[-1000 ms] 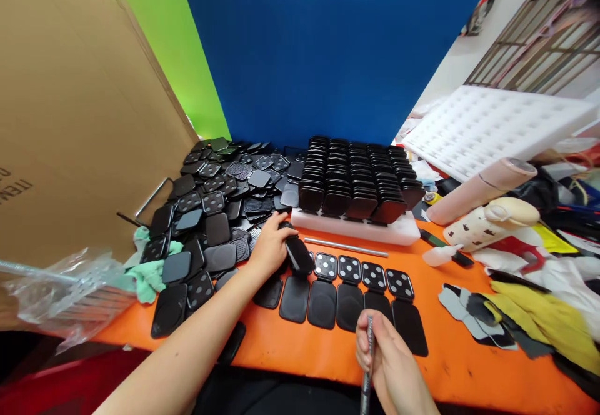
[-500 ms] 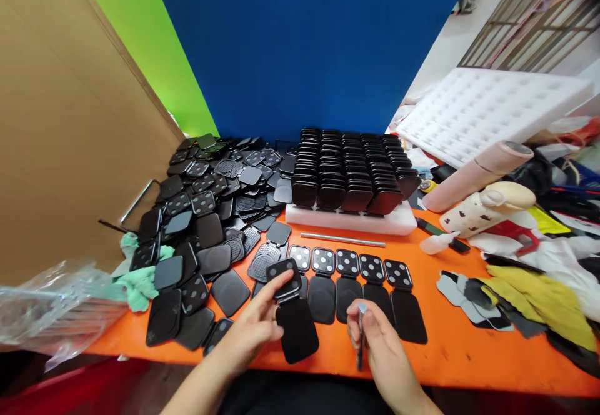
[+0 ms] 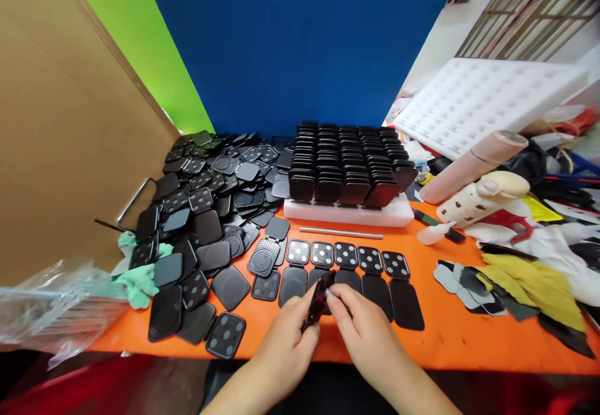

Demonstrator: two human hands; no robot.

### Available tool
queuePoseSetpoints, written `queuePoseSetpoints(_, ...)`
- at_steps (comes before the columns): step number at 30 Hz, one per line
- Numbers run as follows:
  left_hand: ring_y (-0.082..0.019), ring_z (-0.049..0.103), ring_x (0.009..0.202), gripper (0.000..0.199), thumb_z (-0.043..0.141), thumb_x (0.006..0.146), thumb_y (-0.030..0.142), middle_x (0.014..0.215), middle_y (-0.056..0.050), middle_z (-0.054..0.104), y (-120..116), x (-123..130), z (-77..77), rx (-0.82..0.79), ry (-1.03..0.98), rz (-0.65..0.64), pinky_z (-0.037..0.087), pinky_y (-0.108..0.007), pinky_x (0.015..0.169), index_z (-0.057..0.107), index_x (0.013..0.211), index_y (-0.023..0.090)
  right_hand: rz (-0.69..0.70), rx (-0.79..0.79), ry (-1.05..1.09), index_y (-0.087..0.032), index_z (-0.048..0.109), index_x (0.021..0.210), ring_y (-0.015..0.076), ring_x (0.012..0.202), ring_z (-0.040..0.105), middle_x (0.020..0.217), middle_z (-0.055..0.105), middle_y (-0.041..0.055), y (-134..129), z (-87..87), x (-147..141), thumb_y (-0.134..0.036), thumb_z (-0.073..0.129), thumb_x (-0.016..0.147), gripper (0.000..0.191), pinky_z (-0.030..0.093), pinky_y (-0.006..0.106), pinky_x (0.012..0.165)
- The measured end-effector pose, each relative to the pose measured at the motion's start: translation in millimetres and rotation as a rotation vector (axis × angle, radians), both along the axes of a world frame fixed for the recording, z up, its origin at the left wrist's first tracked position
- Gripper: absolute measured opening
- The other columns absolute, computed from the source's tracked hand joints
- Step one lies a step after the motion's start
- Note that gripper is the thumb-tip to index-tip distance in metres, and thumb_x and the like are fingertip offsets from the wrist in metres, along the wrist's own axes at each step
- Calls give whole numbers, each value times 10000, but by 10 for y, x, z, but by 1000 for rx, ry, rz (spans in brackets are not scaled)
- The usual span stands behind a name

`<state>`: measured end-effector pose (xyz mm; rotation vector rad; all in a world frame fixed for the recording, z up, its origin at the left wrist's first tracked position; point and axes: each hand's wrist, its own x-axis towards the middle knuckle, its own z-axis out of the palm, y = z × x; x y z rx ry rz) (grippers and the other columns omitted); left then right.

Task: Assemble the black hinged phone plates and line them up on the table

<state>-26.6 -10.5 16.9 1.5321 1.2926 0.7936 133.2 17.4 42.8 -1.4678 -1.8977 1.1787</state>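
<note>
My left hand (image 3: pixel 291 339) is closed around a dark hinged plate (image 3: pixel 319 300), tilted on edge near the table's front. Pressed against the plate's right side is my right hand (image 3: pixel 359 324), its fingers closed on a small tool, mostly hidden, with a silvery tip. Behind my hands several open hinged plates lie in a row, their dotted halves (image 3: pixel 345 255) away from me and plain black halves (image 3: pixel 405 305) toward me. To the left of the row is an open plate with a grid pattern (image 3: pixel 263 257).
Many loose black plates (image 3: pixel 209 227) are heaped at left. Stacked plates stand upright in a white foam block (image 3: pixel 347 210); a metal rod (image 3: pixel 341 233) lies before it. Yellow gloves (image 3: pixel 534 284), a pink cylinder (image 3: pixel 474 166) and a small bottle (image 3: pixel 434 234) are at right.
My left hand has moved right and turned the hinged plate on edge. My right hand has come left and up to the plate with the tool. The view has shifted slightly.
</note>
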Motion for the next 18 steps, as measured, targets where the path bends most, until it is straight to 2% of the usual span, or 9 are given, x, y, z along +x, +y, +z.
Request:
queuePoseSetpoints(4, -209, 547, 1049, 750, 373, 756, -1, 1188, -65, 569, -85, 16, 19, 90, 222, -108, 441, -375, 946, 236, 1421, 319, 44, 31, -79, -270, 623, 853, 204, 750, 596, 819, 644, 26, -7, 26, 79, -312, 417, 902, 217, 387, 287, 648)
queuePoseSetpoints(7, -222, 544, 1091, 801, 368, 743, -7, 1267, -96, 517, -176, 42, -43, 78, 291, -159, 449, -371, 953, 121, 1449, 279, 137, 1, -106, -263, 599, 789, 189, 683, 566, 763, 615, 16, -19, 33, 142, -338, 483, 870, 160, 357, 276, 609)
queuePoseSetpoints(10, -253, 479, 1188, 854, 384, 728, -11, 1369, -133, 427, -261, 59, -118, 104, 325, -189, 414, -401, 997, 11, 1456, 235, 201, -57, -113, -257, 565, 770, 185, 680, 541, 767, 604, 6, -36, 16, 170, -388, 543, 835, 148, 336, 268, 599)
queuePoseSetpoints(14, -280, 491, 1177, 918, 397, 675, -37, 1375, -149, 418, -302, 51, -139, 99, 351, -214, 433, -434, 974, -1, 1455, 241, 163, -86, -45, -239, 534, 735, 181, 676, 530, 747, 597, 3, -88, -74, 143, -382, 504, 860, 192, 337, 265, 605)
queuePoseSetpoints(18, -280, 529, 1127, 892, 402, 687, -23, 1328, -142, 473, -280, 60, -96, 46, 317, -232, 459, -445, 939, 40, 1456, 252, 143, -73, -26, -224, 502, 675, 173, 639, 512, 683, 567, 2, -161, -154, 103, -380, 432, 897, 280, 328, 265, 582)
